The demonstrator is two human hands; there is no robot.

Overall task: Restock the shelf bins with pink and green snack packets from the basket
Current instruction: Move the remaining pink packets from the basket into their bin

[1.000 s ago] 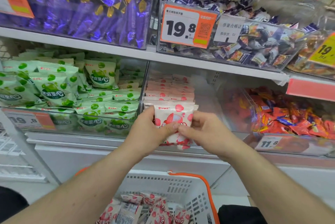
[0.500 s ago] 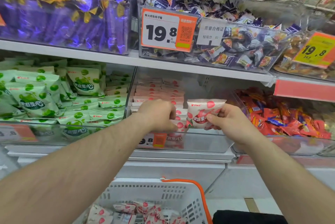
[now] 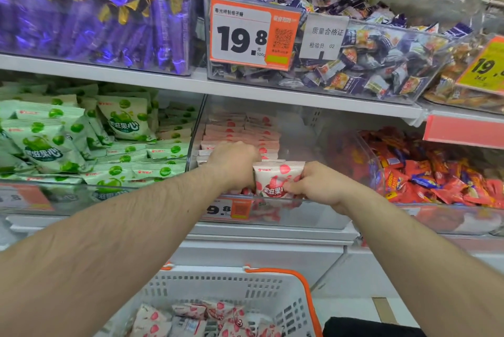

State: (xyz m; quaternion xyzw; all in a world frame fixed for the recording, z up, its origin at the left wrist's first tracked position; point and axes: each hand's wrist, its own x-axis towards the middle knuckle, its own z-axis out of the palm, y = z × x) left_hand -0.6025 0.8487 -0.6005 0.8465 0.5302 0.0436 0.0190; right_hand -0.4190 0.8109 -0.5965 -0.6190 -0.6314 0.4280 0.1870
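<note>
Shelves (image 3: 245,91) of white metal run across a shop aisle, each carrying clear, hard plastic bins with straight walls. The middle bin (image 3: 313,216) on the lower shelf holds flat rows of pink packets (image 3: 240,129), soft matte pouches with crimped top edges and red fruit prints. The right hand (image 3: 319,186) has its grip closed on one upright pink packet (image 3: 275,179) at the front of this bin, fingers curled round its right edge. The left hand (image 3: 234,164) is beside it inside the same bin, knuckles up and fingers bent down among the packets; whether it holds one I cannot tell. Left of this, another bin (image 3: 27,200) is heaped with green packets (image 3: 125,121) of the same pouch shape. Above sit shiny purple wrappers (image 3: 95,17) and an orange price card (image 3: 253,33). Below, a white slotted plastic basket (image 3: 231,287) with an orange handle holds more pink packets.
</note>
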